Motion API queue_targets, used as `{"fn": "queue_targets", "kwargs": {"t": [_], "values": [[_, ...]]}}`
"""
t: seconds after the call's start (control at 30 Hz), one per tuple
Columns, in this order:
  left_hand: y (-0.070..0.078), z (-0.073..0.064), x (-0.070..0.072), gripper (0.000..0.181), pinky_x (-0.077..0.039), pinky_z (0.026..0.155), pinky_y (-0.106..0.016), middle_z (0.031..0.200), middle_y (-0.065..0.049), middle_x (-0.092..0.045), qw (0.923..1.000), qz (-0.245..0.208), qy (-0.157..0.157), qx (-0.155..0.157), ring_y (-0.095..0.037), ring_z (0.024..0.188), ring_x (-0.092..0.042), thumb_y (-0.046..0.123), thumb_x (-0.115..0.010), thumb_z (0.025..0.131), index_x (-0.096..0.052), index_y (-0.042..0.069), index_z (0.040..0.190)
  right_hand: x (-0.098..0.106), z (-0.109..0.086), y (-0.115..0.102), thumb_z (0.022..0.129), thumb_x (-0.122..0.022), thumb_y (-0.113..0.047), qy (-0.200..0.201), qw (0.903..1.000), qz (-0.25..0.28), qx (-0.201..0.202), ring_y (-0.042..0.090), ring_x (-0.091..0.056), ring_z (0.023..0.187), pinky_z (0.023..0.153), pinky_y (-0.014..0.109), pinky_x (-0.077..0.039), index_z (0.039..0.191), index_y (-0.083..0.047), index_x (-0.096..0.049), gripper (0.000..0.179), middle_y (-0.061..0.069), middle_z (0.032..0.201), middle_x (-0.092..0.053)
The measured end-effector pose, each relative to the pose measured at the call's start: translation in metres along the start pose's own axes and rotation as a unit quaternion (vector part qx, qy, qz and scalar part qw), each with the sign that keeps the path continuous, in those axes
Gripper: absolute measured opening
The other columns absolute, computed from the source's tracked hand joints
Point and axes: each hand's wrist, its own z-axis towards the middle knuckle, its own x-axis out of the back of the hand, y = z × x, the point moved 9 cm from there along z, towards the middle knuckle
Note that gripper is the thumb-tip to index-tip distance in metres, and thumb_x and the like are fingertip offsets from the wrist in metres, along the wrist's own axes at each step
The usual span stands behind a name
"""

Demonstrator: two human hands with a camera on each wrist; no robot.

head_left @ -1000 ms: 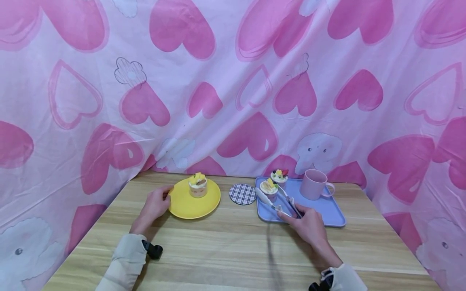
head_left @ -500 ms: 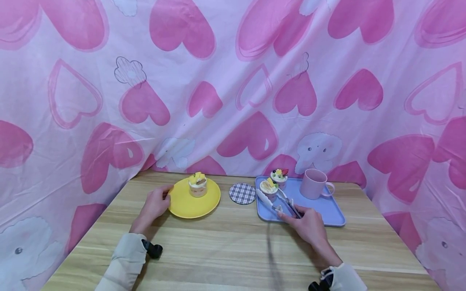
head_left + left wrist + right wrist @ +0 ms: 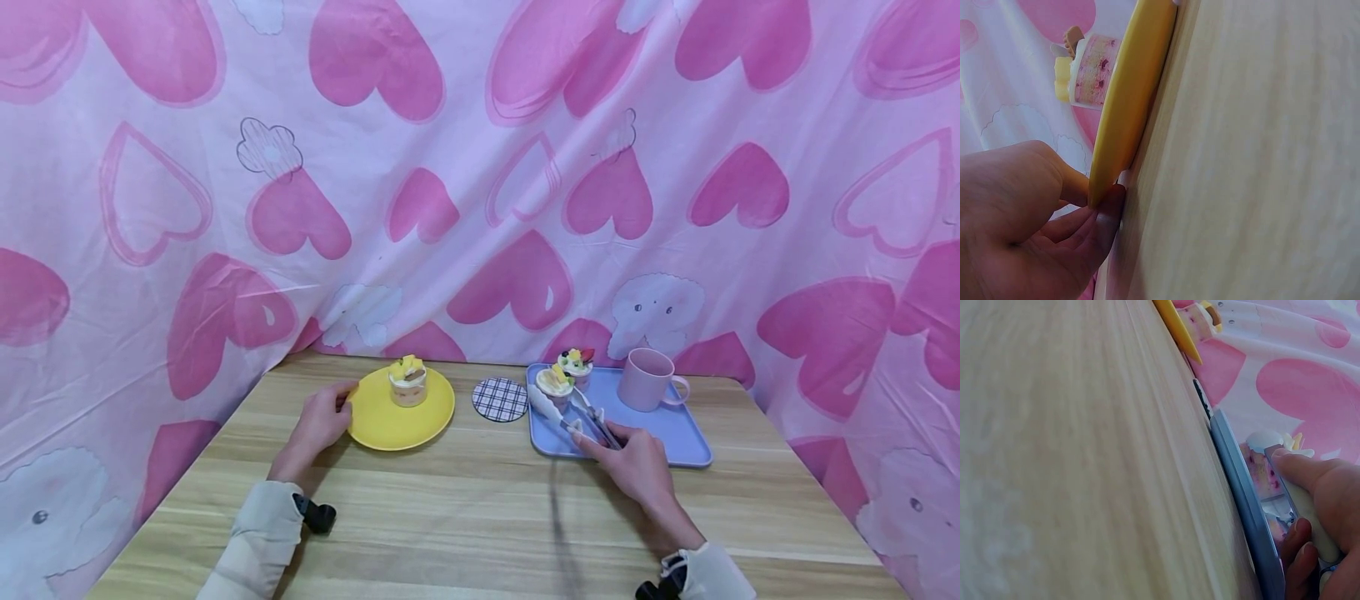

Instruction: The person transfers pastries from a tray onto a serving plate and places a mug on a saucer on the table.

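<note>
My left hand (image 3: 318, 421) pinches the left rim of a yellow plate (image 3: 375, 423), thumb on top and fingers beneath in the left wrist view. On that plate stands a dessert cup (image 3: 408, 390) topped with yellow fruit pieces and a brown biscuit. Over the front of a blue tray (image 3: 667, 437), my right hand (image 3: 639, 468) grips tongs (image 3: 551, 407) with pale tips. The tips stand on either side of the front dessert cup (image 3: 555, 382), which has cream and yellow fruit on top. Right behind it is another dessert cup (image 3: 576, 364), partly covered, with a red strawberry piece.
A pink mug (image 3: 645, 382) stands at the back right of the tray, handle to the right. Between plate and tray lies a round checked coaster (image 3: 500, 400). The wooden table (image 3: 450, 517) ends at a pink heart-patterned curtain (image 3: 480, 167) behind everything.
The left arm of the tongs has come in slightly toward the front dessert cup, which has shifted a touch up in the head view. My left hand and the plate have stayed still.
</note>
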Motion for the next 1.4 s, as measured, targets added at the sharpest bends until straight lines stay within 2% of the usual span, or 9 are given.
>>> {"fn": "queue_targets", "kwargs": {"t": [0.17,0.43,0.67,0.8,0.97,1.17,1.4], "values": [[0.0,0.0,0.0,0.049,-0.06,0.106,-0.055,0.142,-0.03,-0.067,1.0,0.001,-0.001,0.001,-0.037,0.122,-0.068,0.003,-0.054,0.105,-0.055,-0.008,0.152,0.001,0.0,-0.002,0.079,-0.077,-0.083,0.004,1.0,-0.003,0.009,0.032,-0.069,0.125,0.097,0.049,-0.058,0.148,-0.005,-0.065,0.105,0.021,0.148,-0.066],[0.0,0.0,0.0,0.048,-0.061,0.104,-0.053,0.14,-0.03,-0.068,1.0,0.002,0.002,-0.003,-0.037,0.119,-0.068,0.003,-0.054,0.104,-0.056,-0.008,0.151,-0.001,-0.001,-0.006,0.08,-0.077,-0.081,-0.005,0.9999,-0.004,0.014,0.025,-0.066,0.112,0.09,0.037,-0.052,0.149,-0.006,-0.064,0.102,0.02,0.148,-0.067],[-0.001,0.001,0.0,0.048,-0.061,0.104,-0.054,0.141,-0.03,-0.068,1.0,0.0,0.002,-0.001,-0.037,0.121,-0.069,0.003,-0.054,0.105,-0.056,-0.008,0.151,-0.003,-0.003,-0.009,0.079,-0.076,-0.084,-0.007,0.9999,0.0,0.011,0.027,-0.066,0.118,0.091,0.037,-0.052,0.15,-0.007,-0.064,0.105,0.02,0.15,-0.065],[-0.001,0.001,0.0,0.048,-0.06,0.107,-0.055,0.143,-0.031,-0.067,1.0,0.001,0.0,0.001,-0.04,0.126,-0.068,0.003,-0.053,0.105,-0.055,-0.008,0.152,-0.005,-0.005,-0.011,0.079,-0.075,-0.085,-0.009,0.9999,0.004,0.011,0.028,-0.067,0.122,0.093,0.04,-0.055,0.151,-0.008,-0.063,0.106,0.02,0.151,-0.063],[-0.001,0.001,-0.001,0.049,-0.058,0.109,-0.055,0.145,-0.031,-0.065,1.0,-0.002,-0.004,0.007,-0.041,0.129,-0.066,0.004,-0.051,0.106,-0.054,-0.008,0.153,-0.008,-0.008,-0.015,0.078,-0.075,-0.085,-0.011,0.9997,0.014,0.014,0.025,-0.066,0.117,0.09,0.037,-0.054,0.15,-0.009,-0.064,0.106,0.019,0.151,-0.065],[-0.001,-0.001,-0.002,0.049,-0.059,0.109,-0.055,0.147,-0.031,-0.064,0.9998,0.0,-0.01,0.016,-0.04,0.129,-0.065,0.004,-0.052,0.106,-0.053,-0.007,0.154,-0.01,-0.01,-0.022,0.078,-0.076,-0.084,-0.006,0.9992,0.016,0.036,0.022,-0.065,0.112,0.087,0.034,-0.052,0.148,-0.01,-0.066,0.102,0.017,0.148,-0.068],[-0.001,-0.001,-0.002,0.049,-0.057,0.11,-0.056,0.148,-0.031,-0.063,0.9998,0.0,-0.01,0.017,-0.041,0.131,-0.064,0.004,-0.051,0.107,-0.053,-0.007,0.154,-0.015,-0.012,-0.025,0.079,-0.077,-0.082,-0.019,0.9993,0.023,0.025,0.023,-0.062,0.11,0.084,0.031,-0.048,0.15,-0.01,-0.065,0.102,0.019,0.151,-0.066]]}}
